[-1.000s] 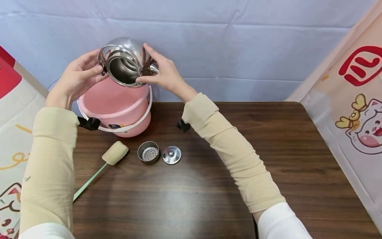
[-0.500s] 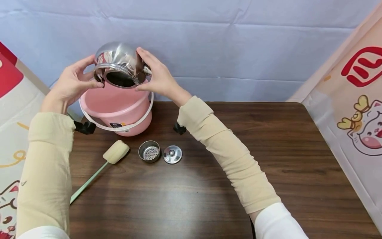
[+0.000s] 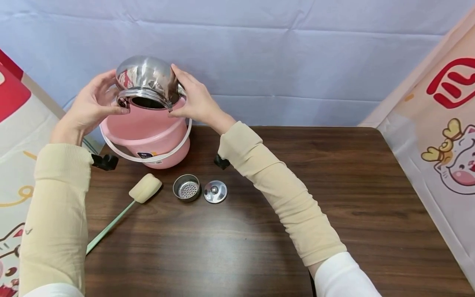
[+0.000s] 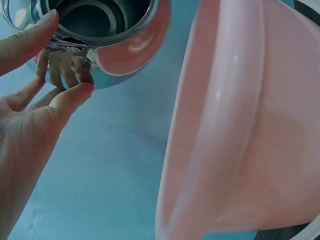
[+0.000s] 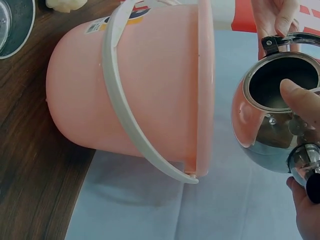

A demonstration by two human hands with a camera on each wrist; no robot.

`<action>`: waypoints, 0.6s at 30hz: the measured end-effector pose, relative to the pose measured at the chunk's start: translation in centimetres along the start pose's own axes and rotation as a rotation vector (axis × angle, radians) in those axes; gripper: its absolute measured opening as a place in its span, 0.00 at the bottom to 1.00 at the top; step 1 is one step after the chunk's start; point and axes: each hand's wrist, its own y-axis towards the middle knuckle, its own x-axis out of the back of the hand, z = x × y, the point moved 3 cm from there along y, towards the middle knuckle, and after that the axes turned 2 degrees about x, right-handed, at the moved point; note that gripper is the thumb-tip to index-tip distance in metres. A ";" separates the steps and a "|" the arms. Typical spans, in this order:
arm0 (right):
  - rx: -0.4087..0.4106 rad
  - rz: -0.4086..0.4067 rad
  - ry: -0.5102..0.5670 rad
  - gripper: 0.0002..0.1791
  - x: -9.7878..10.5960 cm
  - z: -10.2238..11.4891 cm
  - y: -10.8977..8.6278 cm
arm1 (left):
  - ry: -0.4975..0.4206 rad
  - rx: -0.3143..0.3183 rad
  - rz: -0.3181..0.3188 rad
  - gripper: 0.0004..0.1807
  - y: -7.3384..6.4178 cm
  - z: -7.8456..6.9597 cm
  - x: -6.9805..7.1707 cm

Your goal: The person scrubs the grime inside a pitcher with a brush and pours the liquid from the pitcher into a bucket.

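A shiny steel teapot (image 3: 146,76) is tipped mouth-down over a pink bucket (image 3: 159,140), its dark opening facing down toward me. On its left side my left hand (image 3: 87,101) grips it, thumb near the rim and fingers behind the body. From the right my right hand (image 3: 198,97) holds it, thumb by the rim and fingers up along the wall. In the right wrist view the short spout (image 5: 305,162) sticks out between that hand's thumb and fingers. The wire handle lies folded against the mouth. No liquid is visible coming out.
On the dark wooden table (image 3: 297,185) lie a perforated strainer cup (image 3: 186,188), a small steel lid (image 3: 215,192) and a sponge brush (image 3: 145,188) with a green handle. The bucket's white handle (image 3: 163,156) hangs down its front. A pale cloth (image 3: 297,74) hangs behind.
Both hands have tilted the teapot further over, so its mouth has turned from facing me to facing down at the bucket. It also sits slightly lower. The table items stay put.
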 end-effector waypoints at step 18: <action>0.121 -0.047 -0.107 0.56 -1.4 -0.1 -0.4 | 0.220 0.115 -0.039 0.55 -0.8 1.2 0.1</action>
